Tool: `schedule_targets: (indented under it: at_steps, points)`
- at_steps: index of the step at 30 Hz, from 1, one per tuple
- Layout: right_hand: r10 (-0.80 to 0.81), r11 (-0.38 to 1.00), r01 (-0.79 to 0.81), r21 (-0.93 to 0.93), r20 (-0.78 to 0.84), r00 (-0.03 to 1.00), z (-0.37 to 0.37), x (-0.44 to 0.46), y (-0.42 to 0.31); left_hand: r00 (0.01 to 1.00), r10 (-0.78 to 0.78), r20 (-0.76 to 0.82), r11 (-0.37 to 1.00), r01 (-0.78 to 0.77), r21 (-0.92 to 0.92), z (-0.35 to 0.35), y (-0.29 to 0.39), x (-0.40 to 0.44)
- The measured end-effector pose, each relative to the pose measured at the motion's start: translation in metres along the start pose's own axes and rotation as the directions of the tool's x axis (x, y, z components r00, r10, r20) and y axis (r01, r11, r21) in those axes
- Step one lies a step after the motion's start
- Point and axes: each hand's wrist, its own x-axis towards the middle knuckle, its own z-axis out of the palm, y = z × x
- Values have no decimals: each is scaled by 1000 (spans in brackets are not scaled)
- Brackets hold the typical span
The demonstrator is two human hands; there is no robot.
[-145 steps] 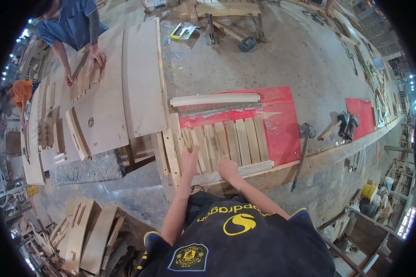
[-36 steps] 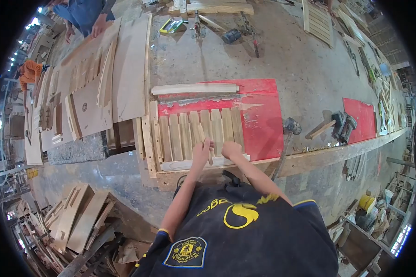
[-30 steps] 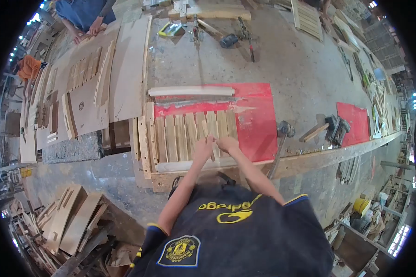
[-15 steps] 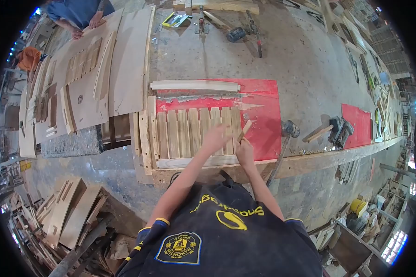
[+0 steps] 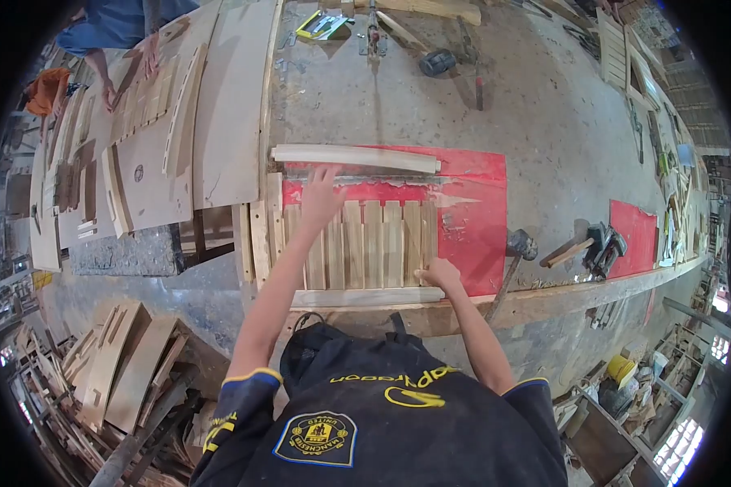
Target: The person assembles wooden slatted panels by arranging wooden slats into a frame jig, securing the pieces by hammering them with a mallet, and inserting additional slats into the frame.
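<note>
A row of wooden slats (image 5: 371, 243) lies side by side, their lower ends along a pale wooden rail (image 5: 365, 298). My right hand (image 5: 441, 276) is closed at the lower end of the rightmost slat (image 5: 428, 235), which stands in line with the others. My left hand (image 5: 323, 197) reaches over the upper ends of the left-hand slats, fingers stretched out and slightly blurred. Just beyond its fingertips lies a second long rail (image 5: 357, 157), apart from the slats. Beneath everything is a red sheet (image 5: 475, 219).
To the right are a mallet (image 5: 521, 243) and a clamp-like metal tool (image 5: 605, 250). Another mallet (image 5: 437, 62) lies at the back beside a handsaw (image 5: 317, 26). A co-worker's hands (image 5: 148, 61) are over slats on the left table. Scrap boards (image 5: 130, 373) lie lower left.
The slat that my right hand held tilted now lies in the row. My left hand has moved left and away from me, towards the far rail. The co-worker's hands have shifted.
</note>
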Motion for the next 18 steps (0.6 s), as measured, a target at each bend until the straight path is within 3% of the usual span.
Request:
schedule_targets:
  at_steps: [4,7,10,12,13,14,16,17,18]
  points:
    - [152,987,-156,48,83,985,-16,-5,-15,995,93,-41,996,-93,17,17,-9,70]
    - [145,983,-140,-120,27,989,-51,-13,-27,985,174,1,984,-174,46,28,-16,95]
    - [140,979,-85,183,-313,939,-30,-28,-8,966,229,120,973,-231,8,42,-43,96]
    - [400,873,-20,487,-692,600,-24,-48,29,950,297,100,955,-293,-56,43,-54,89]
    - [482,870,-175,460,-721,498,-20,-56,63,934,343,102,938,-336,-81,41,-58,84]
    - [603,783,-412,465,-730,323,-8,-51,87,931,346,117,938,-340,-75,41,-61,81]
    - [732,667,-516,538,-603,318,10,-33,142,926,352,132,936,-348,-58,43,-64,81]
    - [728,674,-424,605,-449,518,11,-27,166,931,338,137,941,-336,-36,40,-62,80]
    - [690,693,-350,630,-441,574,9,-21,181,938,317,142,948,-319,-14,35,-58,74]
